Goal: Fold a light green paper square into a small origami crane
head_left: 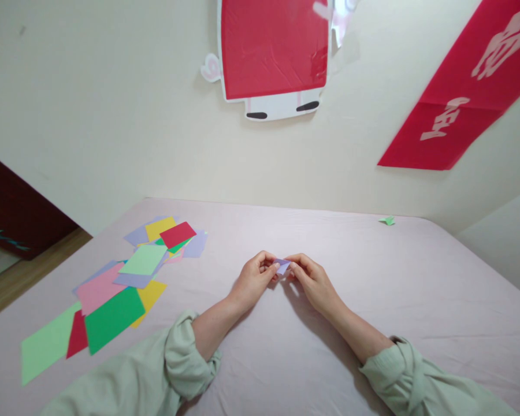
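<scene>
Both my hands meet over the middle of a pale pink sheet-covered surface (372, 277). My left hand (255, 280) and my right hand (311, 279) pinch a small folded piece of lilac paper (282, 265) between their fingertips. The fingers of both hands are curled closed around the paper, which is mostly hidden by them. Both sleeves are light green and rolled up at the forearm.
Several loose coloured paper squares (112, 294) lie scattered on the left of the surface. A small green folded paper shape (387, 220) sits at the far right edge near the wall. Red banners (459, 98) and a red-and-white decoration (275, 52) hang on the wall.
</scene>
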### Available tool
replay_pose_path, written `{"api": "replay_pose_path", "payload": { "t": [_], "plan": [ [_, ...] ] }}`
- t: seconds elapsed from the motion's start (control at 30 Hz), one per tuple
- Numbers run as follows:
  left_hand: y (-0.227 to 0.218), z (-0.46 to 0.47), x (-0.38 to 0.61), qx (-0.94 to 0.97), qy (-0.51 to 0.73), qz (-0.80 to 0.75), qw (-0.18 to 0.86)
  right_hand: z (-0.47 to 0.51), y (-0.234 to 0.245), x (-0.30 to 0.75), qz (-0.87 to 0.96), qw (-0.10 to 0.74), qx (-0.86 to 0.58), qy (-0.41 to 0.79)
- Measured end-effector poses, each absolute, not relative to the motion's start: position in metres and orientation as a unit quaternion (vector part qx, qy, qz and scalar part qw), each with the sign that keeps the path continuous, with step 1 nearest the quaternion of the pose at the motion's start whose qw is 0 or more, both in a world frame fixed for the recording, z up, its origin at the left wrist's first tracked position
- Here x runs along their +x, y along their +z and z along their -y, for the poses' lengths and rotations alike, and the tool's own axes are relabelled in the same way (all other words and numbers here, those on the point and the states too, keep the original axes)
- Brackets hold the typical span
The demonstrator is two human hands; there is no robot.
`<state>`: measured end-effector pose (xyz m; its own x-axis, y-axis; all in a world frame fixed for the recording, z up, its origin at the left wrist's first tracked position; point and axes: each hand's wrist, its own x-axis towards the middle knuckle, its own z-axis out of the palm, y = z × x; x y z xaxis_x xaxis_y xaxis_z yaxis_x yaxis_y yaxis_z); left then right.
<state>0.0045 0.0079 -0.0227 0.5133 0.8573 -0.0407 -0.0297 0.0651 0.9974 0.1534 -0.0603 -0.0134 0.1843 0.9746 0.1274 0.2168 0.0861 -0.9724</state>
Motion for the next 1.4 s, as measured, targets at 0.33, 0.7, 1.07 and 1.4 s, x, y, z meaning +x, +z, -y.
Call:
{"api": "replay_pose_path", "payload": {
  "t": [0.33,0.7,1.07,1.4],
  "plan": [
    [-0.0184,-0.0056,0.0041,0.607,0.355,-0.353,0.617,0.0599,-0.0137,0.1532,0.512,0.521,-0.560,0.391],
    [-0.0209,-0.0066,0.0048,0.590,0.353,-0.352,0.635,0.0587,-0.0196,0.1535,0.523,0.520,-0.553,0.387],
    [-0.0205,-0.0070,0.0031,0.616,0.351,-0.349,0.613,0.0595,-0.0150,0.1510,0.515,0.528,-0.532,0.416],
    [-0.0198,-0.0044,0.0038,0.632,0.333,-0.345,0.609,0.0592,-0.0179,0.1520,0.517,0.521,-0.552,0.396]
  ]
}}
